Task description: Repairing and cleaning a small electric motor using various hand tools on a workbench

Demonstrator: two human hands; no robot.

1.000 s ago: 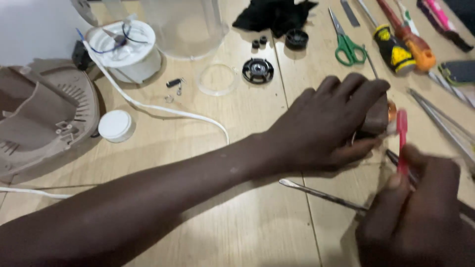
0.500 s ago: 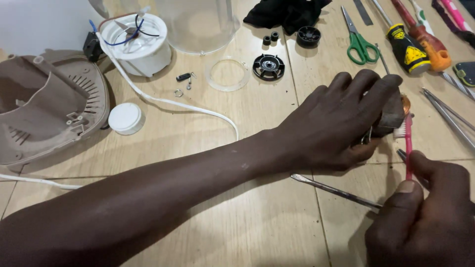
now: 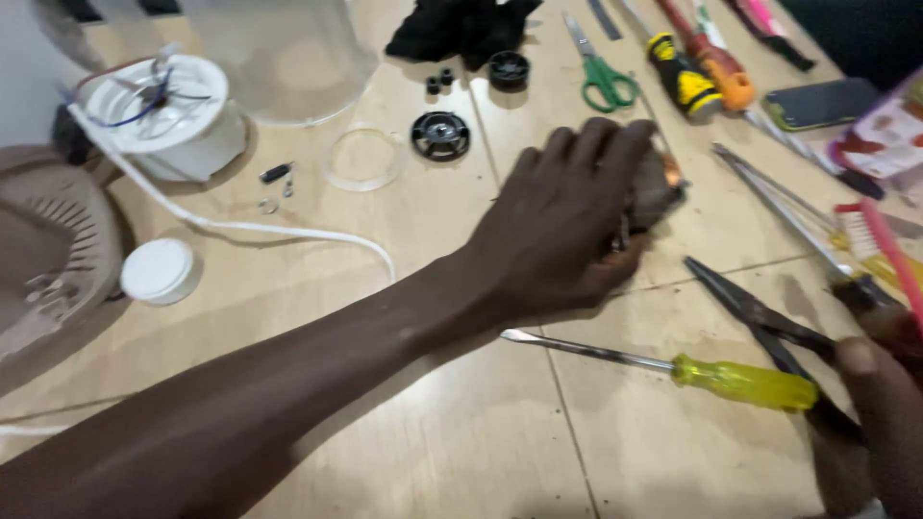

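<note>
- A white cord (image 3: 288,231) crossed the worktop (image 3: 461,442) at our left.
- Our left hand (image 3: 567,226) lay clasped over a small copper-wound motor part (image 3: 659,187), near mid-worktop.
- A yellow-handled screwdriver (image 3: 740,380) lay below it, beside black pliers (image 3: 760,317).
- Our right hand (image 3: 880,404), at the right edge, held a pink-handled tool (image 3: 889,245); its grip was closed.

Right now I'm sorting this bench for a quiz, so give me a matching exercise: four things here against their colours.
Things:
1. scissors
2. screwdriver lying nearest the left hand
3. round cap beside the cord
4. brush above the right hand

Colours:
A. white
B. pink
C. green handles
D. yellow handle

Pairs: 1-C, 2-D, 3-A, 4-B
</note>
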